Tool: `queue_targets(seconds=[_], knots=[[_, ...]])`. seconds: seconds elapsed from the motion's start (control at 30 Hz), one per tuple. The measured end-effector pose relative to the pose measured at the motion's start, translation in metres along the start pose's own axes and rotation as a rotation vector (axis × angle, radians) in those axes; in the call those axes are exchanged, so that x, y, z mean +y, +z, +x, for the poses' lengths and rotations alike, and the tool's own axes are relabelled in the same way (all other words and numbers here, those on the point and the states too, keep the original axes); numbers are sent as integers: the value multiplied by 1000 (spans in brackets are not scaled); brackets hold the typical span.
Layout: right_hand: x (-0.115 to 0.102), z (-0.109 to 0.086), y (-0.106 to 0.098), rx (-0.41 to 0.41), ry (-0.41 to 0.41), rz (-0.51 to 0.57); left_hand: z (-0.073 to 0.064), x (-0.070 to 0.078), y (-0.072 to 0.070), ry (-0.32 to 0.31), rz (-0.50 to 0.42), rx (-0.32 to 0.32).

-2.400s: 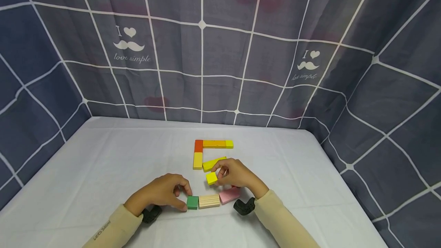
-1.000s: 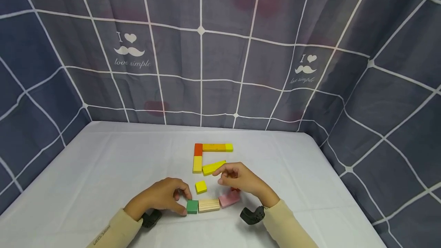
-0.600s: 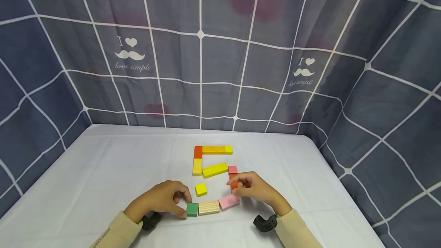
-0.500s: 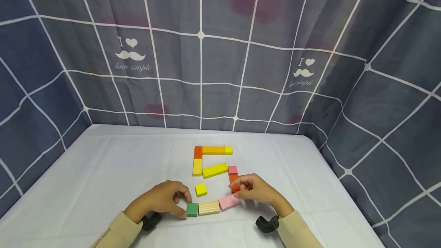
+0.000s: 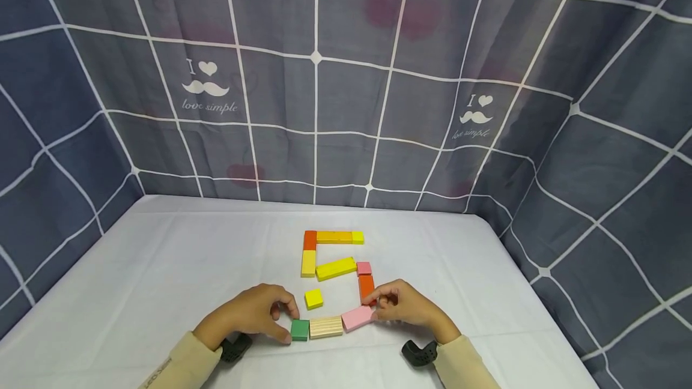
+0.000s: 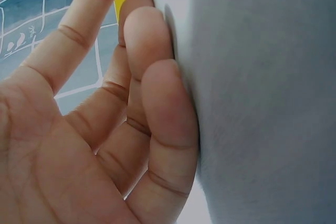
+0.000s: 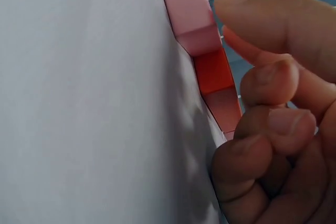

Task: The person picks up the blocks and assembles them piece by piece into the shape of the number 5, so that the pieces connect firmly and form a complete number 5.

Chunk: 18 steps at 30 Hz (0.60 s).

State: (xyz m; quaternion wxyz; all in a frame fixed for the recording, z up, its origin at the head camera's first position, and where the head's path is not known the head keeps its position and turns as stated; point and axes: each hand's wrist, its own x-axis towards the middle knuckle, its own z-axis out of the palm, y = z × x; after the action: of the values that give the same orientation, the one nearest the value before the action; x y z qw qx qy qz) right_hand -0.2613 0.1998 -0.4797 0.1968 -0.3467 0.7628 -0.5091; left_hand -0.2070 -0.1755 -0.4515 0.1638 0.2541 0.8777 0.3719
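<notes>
In the head view my left hand (image 5: 254, 312) holds the left end of a green block (image 5: 300, 330), index finger at its far edge and thumb at its near left corner. The left wrist view shows its other fingers (image 6: 169, 106) curled against the cloth. My right hand (image 5: 408, 304) is at the right end of a pink block (image 5: 357, 319), thumb and index fingertip close to its corner. An orange-red block (image 5: 366, 289) stands just beyond that fingertip. Between green and pink lies a ridged natural-wood block (image 5: 326, 327). A small yellow block (image 5: 313, 299) sits apart behind them.
Farther back, a long yellow block (image 5: 336, 268) lies slanted beside a small pink block (image 5: 364, 268). Yellow (image 5: 308, 263), red (image 5: 310, 240), orange (image 5: 334, 237) and small yellow (image 5: 358, 237) blocks form a corner. A checked curtain (image 5: 346, 89) surrounds the white tablecloth (image 5: 216, 239).
My right hand has put the small yellow block down and let go of it, then moved right and nearer to the pink block's end. My left hand has stayed at the green block.
</notes>
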Motion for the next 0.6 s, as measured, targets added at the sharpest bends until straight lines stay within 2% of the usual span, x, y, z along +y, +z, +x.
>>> queue_targets(seconds=[0.2, 0.47, 0.6], knots=[[4, -2, 3, 17, -2, -11, 0, 2, -1, -5, -44, -15], [7, -2, 3, 14, -19, -13, 0, -7, -9, 30, -217, -80], [7, -1, 2, 9, -28, -8, 0, -8, -14, 40, -242, -71]])
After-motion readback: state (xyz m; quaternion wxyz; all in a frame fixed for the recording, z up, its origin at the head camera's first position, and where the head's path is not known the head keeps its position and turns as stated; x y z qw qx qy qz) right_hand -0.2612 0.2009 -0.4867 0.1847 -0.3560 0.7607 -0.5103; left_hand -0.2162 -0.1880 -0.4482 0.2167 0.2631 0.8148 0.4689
